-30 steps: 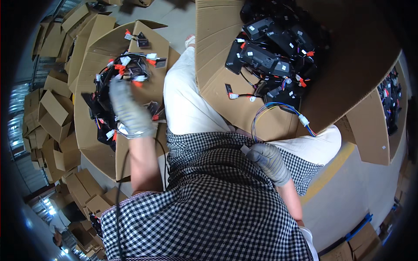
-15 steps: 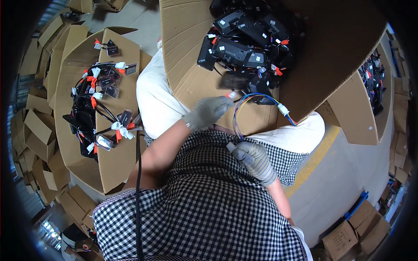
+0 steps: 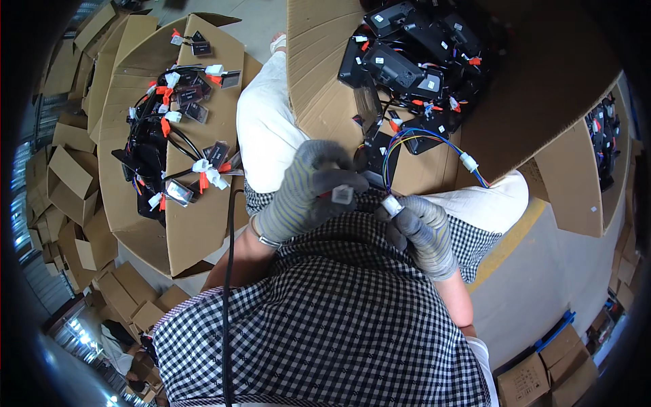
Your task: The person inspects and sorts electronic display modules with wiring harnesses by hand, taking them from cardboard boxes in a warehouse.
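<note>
Both hands wear grey knit gloves and meet in front of my checked shirt. My left hand pinches a small white connector with a red tag. My right hand holds another white connector on a bundle of coloured wires. The wires loop up to a black module lying on the cardboard box on my lap, and a further white plug hangs from them. The two connectors are close together but apart.
The lap box holds several black modules with wires. A flat cardboard sheet at my left carries a pile of wired parts with red tags. Another open box stands at right. Small cartons crowd the floor at left.
My left hand came off the pile on the left sheet, crossed to the lap box and now holds a connector beside my right hand. My right hand has risen slightly with its wire end.
</note>
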